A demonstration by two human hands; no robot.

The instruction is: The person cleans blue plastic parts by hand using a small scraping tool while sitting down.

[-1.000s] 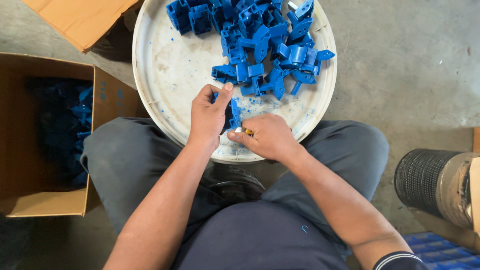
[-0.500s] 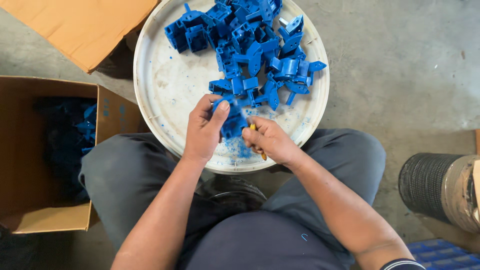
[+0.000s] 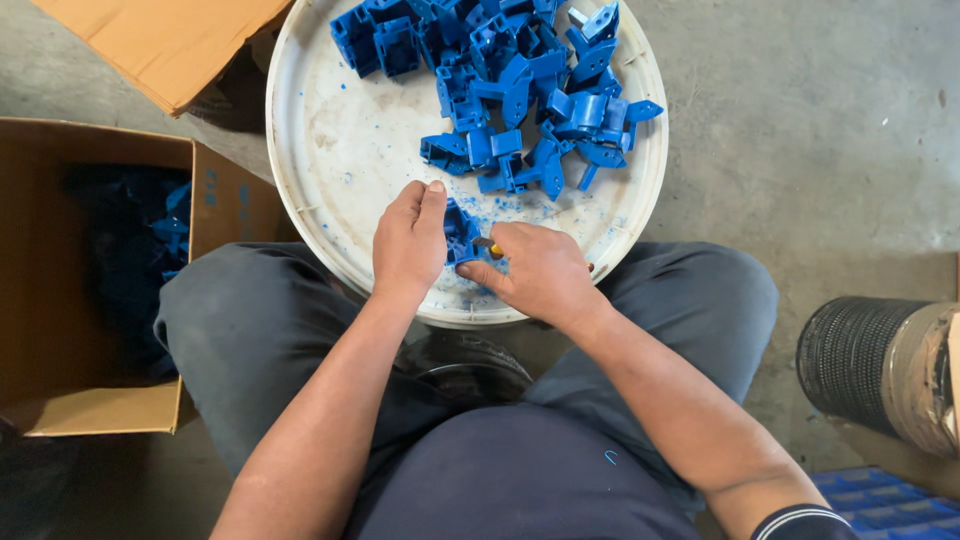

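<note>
1. A round white tray [image 3: 320, 150] is seen between the seated person's knees, on the concrete floor [image 3: 800, 150].
2. An open cardboard box [image 3: 60, 400] holding blue parts is placed to the left.
3. A heap of blue plastic parts [image 3: 510, 90] is piled on the tray's far half.
4. One blue plastic part [image 3: 460, 232] is gripped at the tray's near edge by the left hand [image 3: 408, 245], fingers clenched round it.
5. A small yellow-tipped tool [image 3: 490, 248] is pinched in the right hand [image 3: 540, 275], against the part.
</note>
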